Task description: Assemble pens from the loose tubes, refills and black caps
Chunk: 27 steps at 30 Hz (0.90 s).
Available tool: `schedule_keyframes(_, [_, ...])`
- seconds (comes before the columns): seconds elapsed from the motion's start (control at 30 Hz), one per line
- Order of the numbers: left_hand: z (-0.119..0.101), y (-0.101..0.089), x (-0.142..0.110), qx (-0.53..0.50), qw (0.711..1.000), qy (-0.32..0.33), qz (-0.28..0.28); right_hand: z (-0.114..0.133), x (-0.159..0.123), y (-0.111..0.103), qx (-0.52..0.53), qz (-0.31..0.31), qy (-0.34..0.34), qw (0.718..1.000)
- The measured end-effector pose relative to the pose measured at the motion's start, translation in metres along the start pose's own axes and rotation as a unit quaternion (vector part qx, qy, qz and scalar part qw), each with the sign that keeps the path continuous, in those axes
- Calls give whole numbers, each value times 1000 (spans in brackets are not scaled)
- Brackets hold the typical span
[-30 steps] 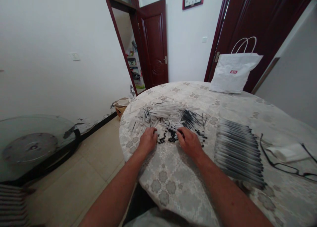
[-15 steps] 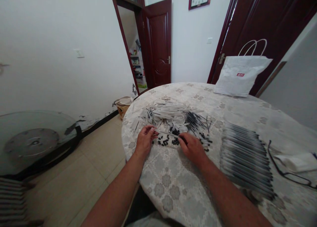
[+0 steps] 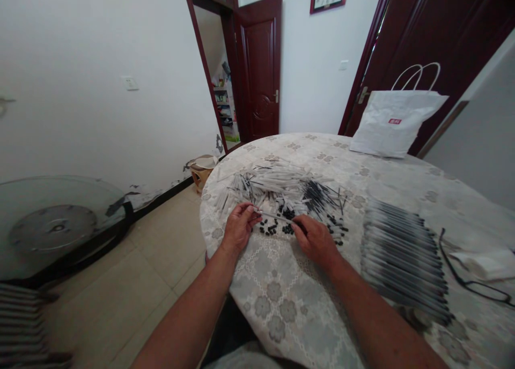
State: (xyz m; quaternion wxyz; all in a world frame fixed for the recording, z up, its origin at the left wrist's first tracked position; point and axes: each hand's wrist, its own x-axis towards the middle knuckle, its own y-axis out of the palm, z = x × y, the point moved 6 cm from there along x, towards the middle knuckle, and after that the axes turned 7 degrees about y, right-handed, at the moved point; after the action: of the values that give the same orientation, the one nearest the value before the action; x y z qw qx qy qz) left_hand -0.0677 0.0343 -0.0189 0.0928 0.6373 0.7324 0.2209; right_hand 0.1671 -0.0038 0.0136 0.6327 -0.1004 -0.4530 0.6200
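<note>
A slim pale pen barrel [image 3: 275,215] spans the gap between my hands, slightly tilted. My left hand [image 3: 240,227] pinches its left end between thumb and fingers. At the other end, my right hand [image 3: 315,239] has its fingers closed around the barrel, hiding the tip. Small black caps [image 3: 269,229] lie scattered just below and between the hands. Behind them is a loose pile of whitish pen barrels [image 3: 273,180], with a bundle of thin dark refills [image 3: 317,196] at its right.
Many capped pens [image 3: 402,256] lie in a row to the right. Beyond them are eyeglasses [image 3: 475,283] and a white roll or packet [image 3: 478,264]. A white paper bag [image 3: 396,122] stands at the back of the round table's patterned tablecloth [image 3: 273,304].
The view has shifted a little, so everything sits slightly to the right. Both hands keep their hold on the pen barrel, with little visible movement.
</note>
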Motion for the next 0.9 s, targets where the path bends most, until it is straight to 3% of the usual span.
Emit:
schedule_keyframes(0.3, [7, 1, 0, -3, 999, -14, 31, -1, 0, 2, -14, -2, -4, 1000])
schedule_keyframes(0.63, [7, 3, 2, -25, 999, -30, 17, 13, -1, 3, -47, 5, -38, 998])
schedule_keyframes(0.77, [8, 5, 2, -30, 999, -29, 27, 13, 0, 0, -18, 16, -15, 1000])
schedule_keyframes(0.9, [12, 5, 3, -30, 998, -33, 41, 5, 5, -2, 50, 53, 49, 996])
